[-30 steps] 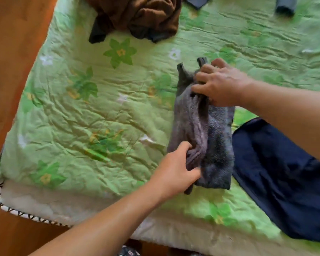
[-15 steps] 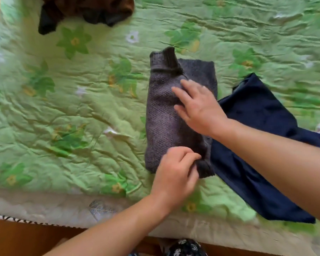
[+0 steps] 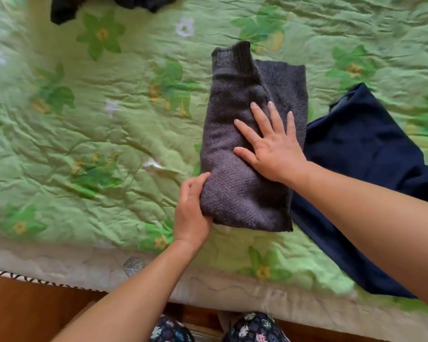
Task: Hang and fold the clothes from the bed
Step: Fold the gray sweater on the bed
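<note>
A grey knitted sweater (image 3: 235, 99) lies folded into a narrow bundle on the green flowered bed cover (image 3: 84, 134). My right hand (image 3: 272, 141) lies flat on top of it with the fingers spread and straight. My left hand (image 3: 190, 208) is at the bundle's near left corner, thumb on the upper side and fingers tucked under the edge, gripping the knit. A ribbed cuff or collar sticks up at the far end of the bundle.
A dark navy garment (image 3: 366, 169) lies spread to the right, touching the sweater and reaching the bed's near edge. A pile of dark clothes (image 3: 67, 8) sits at the far left. The wooden floor (image 3: 22, 312) runs along the bed's near edge.
The sweater went from being gripped at both ends to lying folded flat. My right hand opened and spread on top; my left hand slid to the near left corner.
</note>
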`<state>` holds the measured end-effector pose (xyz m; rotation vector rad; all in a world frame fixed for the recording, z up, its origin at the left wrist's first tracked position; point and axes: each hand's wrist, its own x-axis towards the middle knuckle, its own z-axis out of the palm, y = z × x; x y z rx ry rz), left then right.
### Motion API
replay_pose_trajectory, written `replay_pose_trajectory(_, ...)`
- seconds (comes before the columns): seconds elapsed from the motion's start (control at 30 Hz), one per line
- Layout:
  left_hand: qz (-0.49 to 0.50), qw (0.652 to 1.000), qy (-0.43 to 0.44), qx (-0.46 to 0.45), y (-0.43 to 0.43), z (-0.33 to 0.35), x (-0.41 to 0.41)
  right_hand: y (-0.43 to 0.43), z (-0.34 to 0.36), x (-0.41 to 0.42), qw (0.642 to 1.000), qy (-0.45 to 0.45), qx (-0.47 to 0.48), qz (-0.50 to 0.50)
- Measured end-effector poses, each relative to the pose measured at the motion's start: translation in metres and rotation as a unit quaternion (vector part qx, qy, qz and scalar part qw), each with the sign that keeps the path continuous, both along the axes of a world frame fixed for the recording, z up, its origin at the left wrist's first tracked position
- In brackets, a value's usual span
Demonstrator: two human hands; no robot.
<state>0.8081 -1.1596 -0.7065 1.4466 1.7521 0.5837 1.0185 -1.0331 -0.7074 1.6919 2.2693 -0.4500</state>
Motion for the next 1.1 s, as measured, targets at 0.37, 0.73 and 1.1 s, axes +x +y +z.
replay_pose_trajectory(0.37,-0.195,0.955,0.183,0.131,0.146,0.019,-0.191,0.026,0.027,-0.069,0.990,-0.016,0.095,0.104)
replay_pose_trajectory(0.73,-0.156,0.935,0.317,0.017,0.133,0.004,-0.148,0.056,0.014,-0.105,0.995,-0.008,0.033,0.089)
replay_pose_trajectory(1.1,-0.191,0.938,0.282,0.059,0.155,-0.048,-0.174,0.039,-0.032,-0.114,0.999,-0.031,0.017,0.001)
